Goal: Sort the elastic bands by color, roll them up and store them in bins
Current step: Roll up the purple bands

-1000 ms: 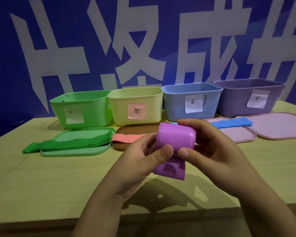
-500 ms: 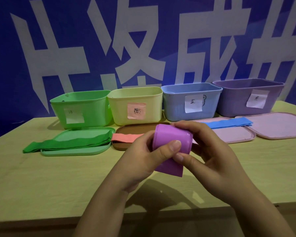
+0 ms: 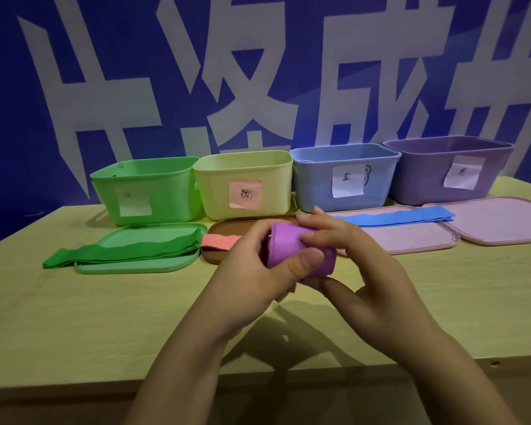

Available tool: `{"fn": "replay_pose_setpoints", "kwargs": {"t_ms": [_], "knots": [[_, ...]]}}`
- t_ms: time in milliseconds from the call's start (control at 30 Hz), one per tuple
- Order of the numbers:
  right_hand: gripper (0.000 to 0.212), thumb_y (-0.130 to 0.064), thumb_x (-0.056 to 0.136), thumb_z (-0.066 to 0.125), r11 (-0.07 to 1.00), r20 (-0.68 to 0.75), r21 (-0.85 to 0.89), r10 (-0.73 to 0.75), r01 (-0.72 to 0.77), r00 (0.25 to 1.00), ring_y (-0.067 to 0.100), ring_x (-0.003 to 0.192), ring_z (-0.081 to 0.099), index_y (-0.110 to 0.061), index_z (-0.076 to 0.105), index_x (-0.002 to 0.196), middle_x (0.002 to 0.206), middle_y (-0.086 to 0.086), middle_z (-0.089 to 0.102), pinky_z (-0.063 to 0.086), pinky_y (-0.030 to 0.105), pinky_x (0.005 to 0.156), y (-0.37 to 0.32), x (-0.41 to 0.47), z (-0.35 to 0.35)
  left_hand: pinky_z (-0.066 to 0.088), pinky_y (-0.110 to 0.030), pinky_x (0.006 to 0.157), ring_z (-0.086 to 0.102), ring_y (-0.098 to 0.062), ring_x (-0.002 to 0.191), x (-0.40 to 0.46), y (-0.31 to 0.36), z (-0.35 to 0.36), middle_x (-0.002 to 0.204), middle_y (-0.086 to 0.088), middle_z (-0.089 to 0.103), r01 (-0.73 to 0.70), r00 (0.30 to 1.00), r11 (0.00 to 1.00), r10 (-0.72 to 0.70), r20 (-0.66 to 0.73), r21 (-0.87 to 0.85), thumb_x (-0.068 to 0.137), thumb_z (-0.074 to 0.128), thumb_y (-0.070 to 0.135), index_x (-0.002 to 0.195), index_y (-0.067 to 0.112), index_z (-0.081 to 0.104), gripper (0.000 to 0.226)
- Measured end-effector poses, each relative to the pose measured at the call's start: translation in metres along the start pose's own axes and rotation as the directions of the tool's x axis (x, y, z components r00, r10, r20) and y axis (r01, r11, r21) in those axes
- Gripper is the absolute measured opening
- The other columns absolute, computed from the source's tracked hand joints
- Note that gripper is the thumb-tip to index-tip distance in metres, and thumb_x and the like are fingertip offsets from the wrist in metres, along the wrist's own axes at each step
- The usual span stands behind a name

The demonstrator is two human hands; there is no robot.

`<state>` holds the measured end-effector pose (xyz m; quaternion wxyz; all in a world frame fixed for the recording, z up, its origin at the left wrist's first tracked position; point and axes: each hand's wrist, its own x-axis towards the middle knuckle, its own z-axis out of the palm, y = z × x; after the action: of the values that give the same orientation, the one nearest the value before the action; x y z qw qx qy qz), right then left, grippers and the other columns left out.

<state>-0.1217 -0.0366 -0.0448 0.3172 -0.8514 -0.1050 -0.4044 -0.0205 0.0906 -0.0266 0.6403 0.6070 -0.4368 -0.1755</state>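
Head view: the left hand and right hand both grip the rolled purple band above the table, fingers curled round it, left thumb pressed on the roll. Four bins stand behind; the purple bin is far right.

Two bare forearms reach forward from the bottom edge and meet at centre, raised above the tabletop. The left hand curls around a purple band roll, its thumb pressed flat across the front. The right hand cups the roll from the other side, fingers arched over the top and thumb tucked beneath.
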Motion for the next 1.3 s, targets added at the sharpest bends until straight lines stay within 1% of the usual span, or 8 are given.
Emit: {"fn": "replay_pose_setpoints", "kwargs": {"t_ms": [200,333,400,567,667,767,933,1300], "knots": [[0.043,-0.011,0.075,0.058,0.725,0.140,0.559,0.396,-0.403,0.907,0.006,0.124,0.050,-0.033,0.060,0.112,0.132,-0.012,0.054,0.048,0.036,0.097,0.000,0.001,-0.018,0.053,-0.021,0.064,0.065,-0.003,0.079,-0.011,0.002,0.001,0.095,0.021,0.063,-0.001,0.995,0.987,0.018,-0.099,0.160,0.050,0.082,0.048,0.101,0.039,0.054,0.059],[0.051,-0.074,0.077,0.039,0.644,0.126,0.497,0.610,-0.582,0.782,0.015,0.093,0.068,-0.036,0.055,0.106,0.109,-0.006,0.064,0.058,0.034,0.074,-0.007,0.012,-0.007,0.053,-0.017,0.072,0.059,0.001,0.092,-0.016,0.010,0.007,0.106,0.028,0.054,-0.088,0.991,0.922,0.118,-0.058,0.378,0.057,0.088,0.025,0.104,0.047,0.048,0.066],[0.067,-0.078,0.060,0.027,0.665,0.131,0.427,0.625,-0.613,0.770,0.018,0.085,0.069,-0.031,0.058,0.097,0.097,-0.001,0.067,0.059,0.037,0.072,-0.012,0.016,0.002,0.051,-0.019,0.078,0.056,0.000,0.099,-0.019,0.007,0.015,0.110,0.026,0.053,-0.155,0.981,0.858,0.192,-0.025,0.489,0.057,0.088,0.021,0.106,0.050,0.045,0.072],[0.055,-0.072,0.077,0.049,0.697,-0.113,0.516,0.631,-0.498,0.767,0.016,0.076,0.064,-0.020,0.066,0.082,0.084,0.006,0.066,0.053,0.040,0.070,-0.013,0.014,0.022,0.048,-0.022,0.086,0.054,-0.006,0.107,-0.019,0.000,0.013,0.115,0.024,0.052,-0.247,0.964,0.848,0.265,0.029,0.470,0.063,0.083,0.019,0.107,0.052,0.045,0.067],[0.037,-0.056,0.082,0.053,0.759,-0.259,0.515,0.580,-0.398,0.772,0.001,0.064,0.058,-0.019,0.060,0.082,0.073,-0.005,0.063,0.047,0.019,0.056,-0.017,0.011,0.030,0.051,-0.030,0.086,0.059,-0.011,0.102,-0.019,0.000,0.012,0.113,0.015,0.059,-0.229,0.973,0.962,0.220,0.072,0.151,0.070,0.069,0.032,0.108,0.042,0.053,0.043],[0.022,-0.044,0.081,0.048,0.814,-0.347,0.484,0.515,-0.321,0.784,-0.006,0.062,0.054,-0.022,0.054,0.085,0.075,-0.007,0.059,0.043,0.010,0.053,-0.021,0.009,0.034,0.049,-0.019,0.069,0.061,-0.003,0.082,-0.014,-0.001,0.020,0.099,0.004,0.063,-0.149,0.980,0.980,0.129,-0.149,-0.129,0.067,0.065,0.039,0.093,0.040,0.059,0.027],[0.014,-0.038,0.084,0.053,0.890,-0.427,0.398,0.394,-0.222,0.814,-0.008,0.071,0.056,-0.025,0.049,0.089,0.082,-0.009,0.053,0.044,0.008,0.053,-0.025,0.008,0.032,0.051,-0.026,0.065,0.059,-0.002,0.073,-0.008,0.005,0.030,0.080,0.017,0.062,-0.044,0.969,0.999,0.035,-0.246,-0.031,0.072,0.056,0.052,0.087,0.030,0.059,0.027],[0.013,-0.032,0.084,0.046,0.986,-0.453,0.169,0.084,-0.007,0.888,-0.001,0.083,0.051,-0.031,0.042,0.096,0.099,-0.021,0.048,0.042,0.008,0.069,-0.029,-0.003,0.034,0.040,-0.026,0.039,0.053,-0.013,0.045,-0.020,0.019,0.029,0.060,0.000,0.058,-0.045,0.982,0.995,0.060,-0.181,0.084,0.081,0.049,0.053,0.087,0.017,0.059,0.038]]}}
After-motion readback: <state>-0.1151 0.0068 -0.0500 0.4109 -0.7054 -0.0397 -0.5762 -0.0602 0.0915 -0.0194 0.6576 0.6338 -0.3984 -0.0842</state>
